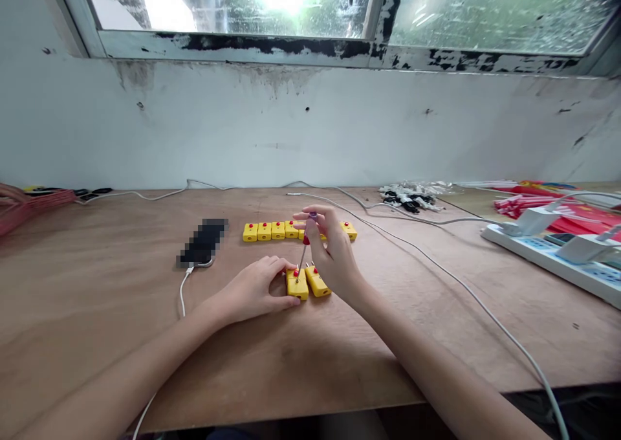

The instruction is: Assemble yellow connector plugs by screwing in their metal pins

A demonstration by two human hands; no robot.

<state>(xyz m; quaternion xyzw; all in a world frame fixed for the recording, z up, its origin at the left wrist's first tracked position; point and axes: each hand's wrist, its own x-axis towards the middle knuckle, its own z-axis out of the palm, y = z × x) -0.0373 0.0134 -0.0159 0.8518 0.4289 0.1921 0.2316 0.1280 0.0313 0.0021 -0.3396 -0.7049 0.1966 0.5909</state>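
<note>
Nearest, the left hand (255,291) firmly grips a yellow connector (297,286) on the plywood bench (97,310), holding it steady. The right hand (334,252) pinches a slim screwdriver (303,249) near-upright, its tip at a red-marked screw (295,273). A second connector (317,282) lies just right; a connector row (272,231) sits farther.

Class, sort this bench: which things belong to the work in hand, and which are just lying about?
In use: left hand holding a yellow plug; right hand holding a small screwdriver; second yellow plug; row of yellow plugs.
Lying about: phone, power strip.
</note>
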